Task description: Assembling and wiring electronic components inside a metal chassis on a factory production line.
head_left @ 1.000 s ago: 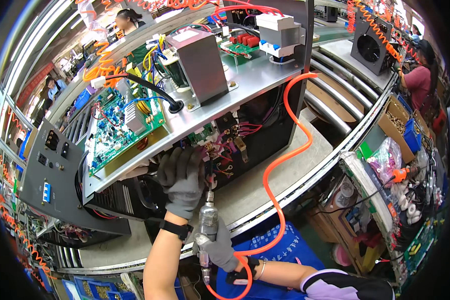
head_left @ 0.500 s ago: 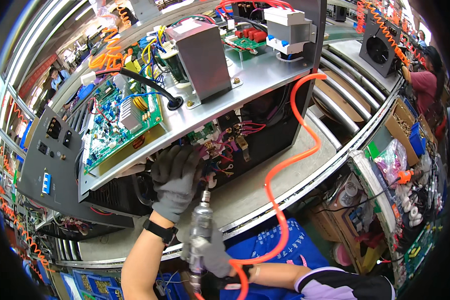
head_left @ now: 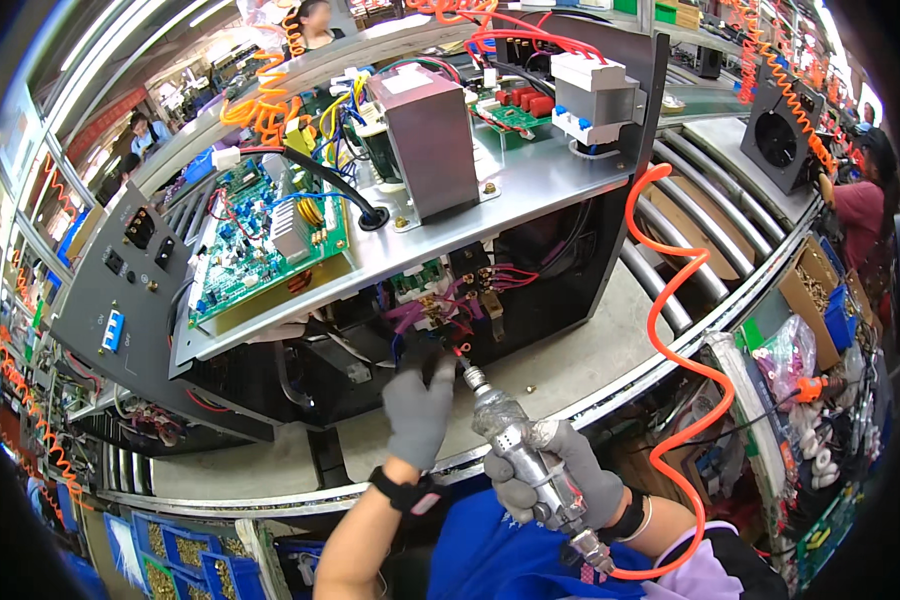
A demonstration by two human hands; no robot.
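Observation:
My right hand [head_left: 582, 472], in a grey glove, is wrapped round a silver air screwdriver [head_left: 525, 445] that slants up and left. An orange air hose [head_left: 660, 330] runs from the tool's rear end. The driver's tip reaches wires with ring terminals [head_left: 463, 348] under the metal shelf of an electrical unit [head_left: 410, 235]. My left hand [head_left: 417, 412], also gloved in grey, is by the tip with its fingers drawn together; what they pinch, if anything, is too small to make out. Purple wires [head_left: 410, 315] and a dark opening lie just beyond.
The unit's shelf carries a transformer [head_left: 425, 150] and a green circuit board [head_left: 260, 240]. It stands on a conveyor with metal rollers [head_left: 690, 200]. A small fastener [head_left: 531, 388] lies on the conveyor. Blue bins of fasteners [head_left: 190, 550] are at lower left. A person [head_left: 860, 200] works at far right.
My right hand and the screwdriver have swung right and up, so the tool now slants. My left hand has moved right and down, out from under the shelf. The view has shifted.

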